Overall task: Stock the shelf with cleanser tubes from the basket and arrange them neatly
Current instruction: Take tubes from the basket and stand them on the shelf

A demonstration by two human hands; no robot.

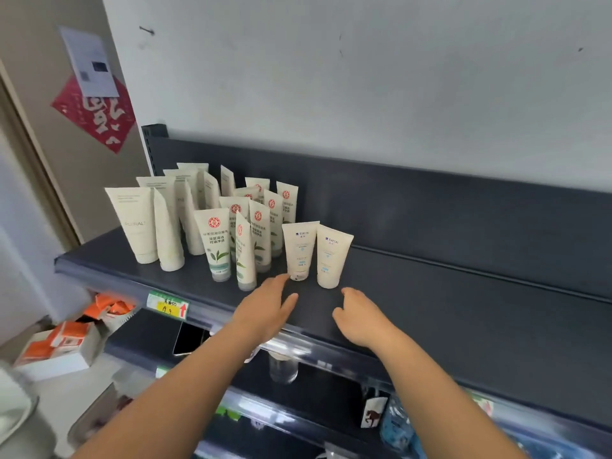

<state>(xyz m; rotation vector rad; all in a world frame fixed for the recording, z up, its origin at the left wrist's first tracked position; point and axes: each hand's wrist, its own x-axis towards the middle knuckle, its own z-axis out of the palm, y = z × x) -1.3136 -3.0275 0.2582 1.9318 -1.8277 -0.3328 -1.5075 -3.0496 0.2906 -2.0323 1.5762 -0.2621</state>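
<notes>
A: Far left on the dark grey metal shelf (447, 293) we log plain cream plastic cleanser tubes (139, 223), standing cap-down in a loose cluster.

B: Just beside them are cream tubes with a red round emblem and green leaf print (215, 240), packed close, some tilted.

A: Next we note two shorter cream tubes with blue print (299, 250), side by side, near the front edge.

B: We see the left hand (265, 306) with fingers straight, gripping nothing. One fingertip is at the left short tube's cap; we cannot tell if it touches.

A: The right hand (357, 319) has loosely curled fingers, grips nothing, and is apart from the tubes.
</notes>
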